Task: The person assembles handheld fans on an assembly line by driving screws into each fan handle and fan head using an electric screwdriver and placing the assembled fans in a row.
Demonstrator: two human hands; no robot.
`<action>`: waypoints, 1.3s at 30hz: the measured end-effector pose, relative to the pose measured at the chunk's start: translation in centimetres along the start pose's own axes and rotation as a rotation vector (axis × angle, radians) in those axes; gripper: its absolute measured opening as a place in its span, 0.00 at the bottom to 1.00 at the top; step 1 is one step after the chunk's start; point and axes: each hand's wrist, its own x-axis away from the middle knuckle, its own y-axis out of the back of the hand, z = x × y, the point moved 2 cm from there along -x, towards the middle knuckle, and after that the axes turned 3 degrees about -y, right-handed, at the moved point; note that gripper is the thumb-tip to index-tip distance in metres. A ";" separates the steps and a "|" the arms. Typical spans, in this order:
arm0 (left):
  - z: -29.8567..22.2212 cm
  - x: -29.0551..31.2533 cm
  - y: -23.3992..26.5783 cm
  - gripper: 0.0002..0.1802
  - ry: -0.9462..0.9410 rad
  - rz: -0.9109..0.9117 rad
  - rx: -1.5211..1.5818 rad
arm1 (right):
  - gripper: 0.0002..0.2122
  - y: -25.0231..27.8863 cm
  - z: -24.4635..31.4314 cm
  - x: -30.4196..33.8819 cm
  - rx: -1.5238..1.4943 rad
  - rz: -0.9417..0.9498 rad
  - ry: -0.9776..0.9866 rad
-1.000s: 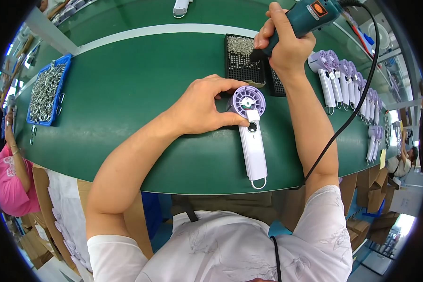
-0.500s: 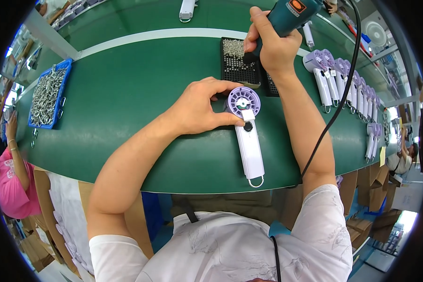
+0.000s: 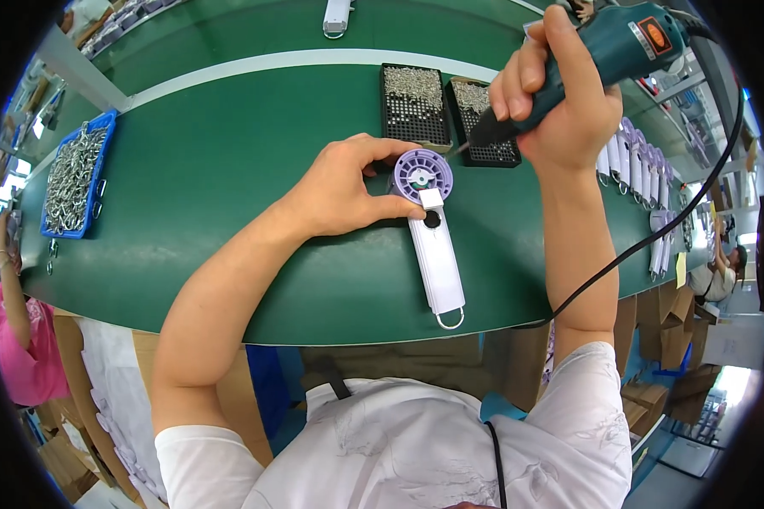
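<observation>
Purple-and-white plastic fan lay mid-frame, round head inside the gripping left hand; the right hand clutched a teal-and-black screwdriver.

Light is bright; tabletop shines faintly; edges bend

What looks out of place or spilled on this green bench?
A few metal clasps lie loose on the green bench just past the near end of the blue tray, apart from the heap inside, so they look like strays. The handheld fan in the left hand shows no obvious damage.
</observation>
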 end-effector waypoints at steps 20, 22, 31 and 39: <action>-0.1 0.0 0.0 0.39 0.016 0.010 -0.012 | 0.08 -0.4 -1.4 2.8 0.108 0.084 0.015; -0.3 -0.2 0.1 0.39 0.010 0.008 0.008 | 0.08 -0.7 -2.0 3.3 0.165 0.116 -0.012; 0.1 -0.2 0.0 0.36 -0.005 0.009 0.122 | 0.01 -0.3 -3.1 4.4 0.220 0.128 -0.028; -0.2 0.0 0.1 0.37 0.064 0.044 0.041 | 0.06 -0.5 -2.1 4.1 0.231 0.210 -0.064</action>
